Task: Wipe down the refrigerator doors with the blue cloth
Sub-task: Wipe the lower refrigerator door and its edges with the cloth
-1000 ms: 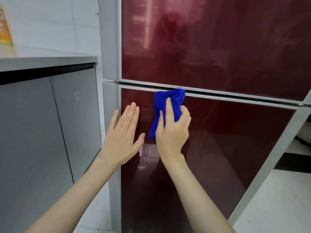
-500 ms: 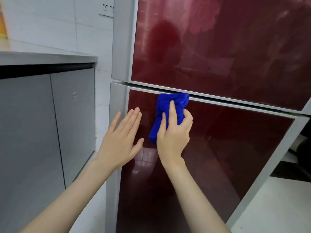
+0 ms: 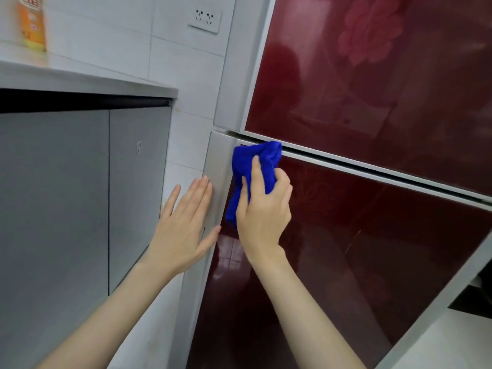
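The refrigerator is filling the right of the frame. Its upper door (image 3: 372, 75) and lower door (image 3: 359, 249), both glossy dark red with grey edging, are running off the top, right and bottom edges. Reflections are covering the panels, leaving a faint flower pattern hard to make out.

A grey cabinet (image 3: 66, 195) is occupying the left under a pale counter (image 3: 80, 81), both cut off at the left edge. White wall tiles (image 3: 173, 62) are showing between cabinet and refrigerator.

The left hand (image 3: 183, 230) is lying flat over the lower door's grey side strip, fingers straight and close together, holding nothing. Contact cannot be confirmed.

The right hand (image 3: 263, 211) is gripping the blue cloth (image 3: 250, 161), fingers curled round it, and pressing it to the lower door's upper left corner, just under the gap between the doors. The hand is hiding part of the cloth.

A wall socket (image 3: 204, 20) is sitting at top centre. An orange bottle (image 3: 32, 25), blurred and cropped, is standing on the counter at upper left.
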